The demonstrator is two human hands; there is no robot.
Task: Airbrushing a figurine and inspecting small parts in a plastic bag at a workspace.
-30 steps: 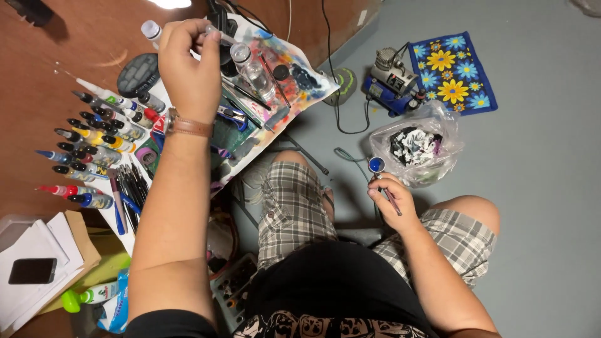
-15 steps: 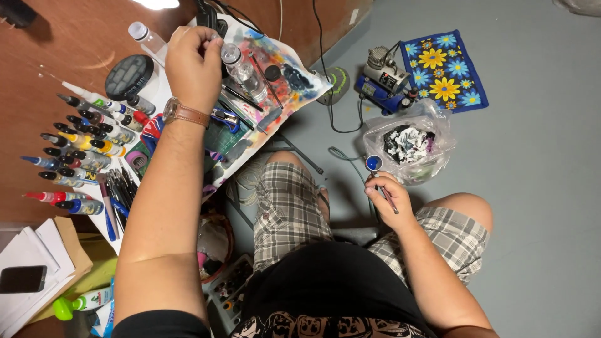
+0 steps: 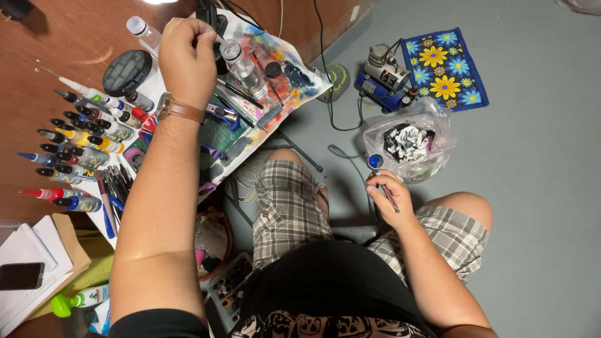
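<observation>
Left fingers [image 3: 199,39]: curled tight, pinching a small clear piece [image 3: 211,29] at their tips; what kind of piece it is cannot be made out.
Right fingers [image 3: 382,184]: closed in a pen-like grip around an airbrush [image 3: 377,164], its blue cup up and its thin stem running back across the palm.
Left hand [image 3: 186,62]: stretched out over the far side of the paint-stained sheet [image 3: 288,59]; a brown strap [image 3: 181,111] is on the wrist.
Right hand [image 3: 389,199]: low over the lap, just beside the plastic bag [image 3: 432,122].
Step in hand: by the look of it, fetching or working something at the bottles with the left hand while the right keeps the airbrush parked and level.
Next move calls for: a steady pinch and a clean path between the upright clear bottle [image 3: 241,62] and the dark stand behind it; the cup should stay upright so nothing spills.
Clear bottles: two, the second white-capped [image 3: 141,30] and lying well left of the hand.
Dropper paint bottles [image 3: 78,150]: at least a dozen in rows; they overlap too much for an exact count.
Round dark lid [image 3: 127,72]: one.
Compressor [image 3: 385,78]: one, on the floor.
Flowered cloth [image 3: 446,66]: one, touching the compressor.
Phone [image 3: 22,275]: one, on white papers.
</observation>
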